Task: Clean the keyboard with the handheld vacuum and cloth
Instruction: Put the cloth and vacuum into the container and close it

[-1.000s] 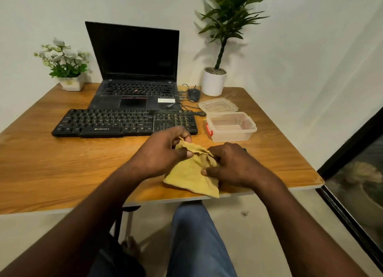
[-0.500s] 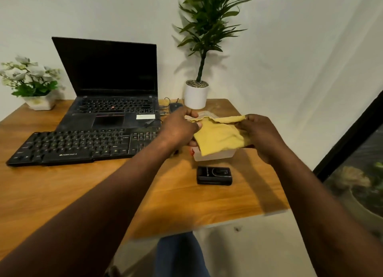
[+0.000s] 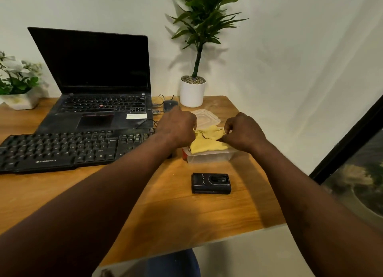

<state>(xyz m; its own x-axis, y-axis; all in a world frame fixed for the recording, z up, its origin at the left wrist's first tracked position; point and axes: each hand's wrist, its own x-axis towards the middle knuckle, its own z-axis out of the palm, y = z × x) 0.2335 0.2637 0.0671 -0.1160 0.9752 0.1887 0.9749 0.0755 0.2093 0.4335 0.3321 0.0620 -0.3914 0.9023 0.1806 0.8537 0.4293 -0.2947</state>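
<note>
While left hand (image 3: 178, 127) and right hand (image 3: 243, 132) pinch cloth (image 3: 207, 144) over the container (image 3: 209, 157), black device (image 3: 211, 183) lies nearer desk (image 3: 165, 214) edge.

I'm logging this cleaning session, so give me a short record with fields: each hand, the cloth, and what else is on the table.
left hand: grips the cloth at its left edge
right hand: pinches its right edge
cloth: yellow, bunched over the open clear container
lid: off, behind the container
keyboard: left of the container, untouched
black device: flat on the table, nearer the person
</note>
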